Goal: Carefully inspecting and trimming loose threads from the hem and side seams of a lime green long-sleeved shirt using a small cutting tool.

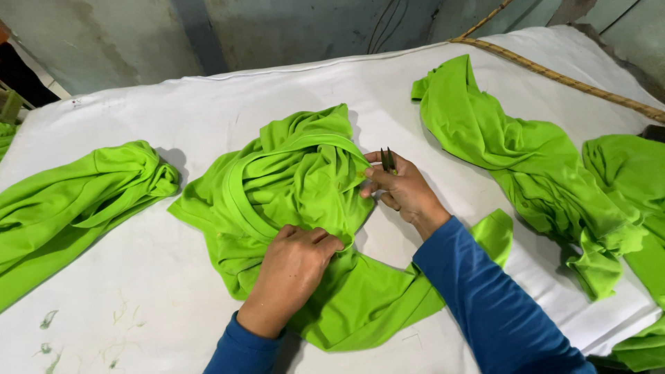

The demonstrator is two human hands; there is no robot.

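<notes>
- Work table (208, 114), covered with white cloth, spanning the whole view.
- Bright green garment (298, 187) bunched at centre, lying directly on the cloth.
- Second green garment (76, 201) heaped at left, well apart from the centre one.
- Third green garment (512, 149) draped at right, running from far to near.
- Fourth green garment (630, 173) at the right edge, just beside the third.
- Braided rope (575, 83) crossing the far right corner.
- Loose green thread clippings (48, 318) scattered at near left.

Garment workshop — green garments (305, 208) heaped on a white-padded table (173, 305).
</notes>
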